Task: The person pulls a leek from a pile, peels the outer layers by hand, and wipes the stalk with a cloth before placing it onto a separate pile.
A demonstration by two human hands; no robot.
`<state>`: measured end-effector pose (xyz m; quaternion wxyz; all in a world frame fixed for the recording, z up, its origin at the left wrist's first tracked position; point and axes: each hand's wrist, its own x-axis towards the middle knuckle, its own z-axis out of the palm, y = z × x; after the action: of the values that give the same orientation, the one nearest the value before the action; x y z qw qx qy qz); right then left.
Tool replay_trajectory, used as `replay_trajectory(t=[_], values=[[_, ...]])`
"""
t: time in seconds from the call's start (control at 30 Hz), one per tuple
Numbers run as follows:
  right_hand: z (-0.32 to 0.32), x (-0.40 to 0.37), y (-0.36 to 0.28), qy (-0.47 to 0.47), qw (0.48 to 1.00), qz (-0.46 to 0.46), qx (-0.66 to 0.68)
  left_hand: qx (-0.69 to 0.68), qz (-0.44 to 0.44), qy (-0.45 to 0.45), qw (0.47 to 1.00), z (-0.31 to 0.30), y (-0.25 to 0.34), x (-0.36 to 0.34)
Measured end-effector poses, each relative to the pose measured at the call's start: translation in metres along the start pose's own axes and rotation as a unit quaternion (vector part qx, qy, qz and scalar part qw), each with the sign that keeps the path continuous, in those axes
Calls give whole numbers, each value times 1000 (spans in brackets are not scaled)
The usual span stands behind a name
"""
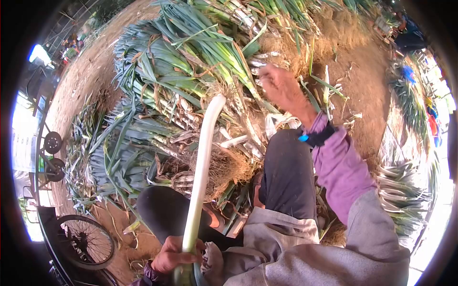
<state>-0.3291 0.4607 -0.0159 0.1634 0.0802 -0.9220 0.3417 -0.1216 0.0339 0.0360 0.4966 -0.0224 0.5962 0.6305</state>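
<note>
A long leek [205, 152] with a clean, pale white shank stands tilted in front of me. My left hand [179, 255] is wrapped round its green lower part near my lap. The white end points away, over a big pile of leeks [152, 71] with blue-green leaves and dry outer skins. My right hand [285, 88] is apart from the held leek, above the right side of the pile, near some pale stalks. Its fingers are curled and slightly blurred; what they hold, if anything, is hidden.
Leek roots [234, 167] and dry husks lie before my knees. More leeks [403, 193] are stacked on the right. A spoked wheel [86, 240] stands at lower left, with small wheels [53, 143] of a cart above it. Bare soil [358, 86] shows beyond my right arm.
</note>
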Motion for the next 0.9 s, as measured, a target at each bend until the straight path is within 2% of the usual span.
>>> replay_trajectory(t=[0.03,0.07,0.1,0.17,0.27,0.3,0.37,0.47,0.5,0.57,0.6,0.63,0.7,0.73,0.77,0.8,0.83,0.9], values=[[12,-7,-11,-6,983,13,181,-38,6,-10,999,1,-2,0],[-3,-20,-57,-65,931,126,338,-78,4,-12,997,2,-4,0],[3,-27,-69,-99,893,187,398,-118,2,-12,993,5,-6,-1],[22,-38,-71,-106,859,128,483,-181,8,-35,983,7,-11,-1],[21,-31,-85,-41,826,138,545,-227,16,-79,971,3,-27,1],[19,-25,-76,-26,843,85,530,-236,7,-89,968,5,-29,0],[11,-15,-76,-10,868,109,484,-256,-11,-115,960,11,-31,3],[3,-14,-79,-122,886,114,433,-228,-13,-125,965,13,-35,4],[2,-13,-79,-97,898,100,417,-219,-16,-126,967,18,-28,5],[-1,-12,-78,-49,918,73,387,-11,-11,-73,997,30,-4,9],[-7,-9,-84,-56,933,73,349,45,-47,-61,996,22,-3,8],[-2,-3,-80,-43,945,43,321,157,-44,-11,987,29,1,9],[13,14,-75,-14,965,-18,263,374,-33,87,923,46,9,10],[8,18,-83,-6,977,-22,210,397,36,88,913,39,-7,9],[8,20,-87,6,969,-15,248,421,105,92,896,32,-23,9],[7,20,-93,18,958,-7,285,285,59,114,950,42,-11,10],[1,18,-96,-15,947,24,320,140,12,136,981,49,-2,11],[-12,12,-102,-48,923,85,371,111,-19,108,988,45,11,9]])
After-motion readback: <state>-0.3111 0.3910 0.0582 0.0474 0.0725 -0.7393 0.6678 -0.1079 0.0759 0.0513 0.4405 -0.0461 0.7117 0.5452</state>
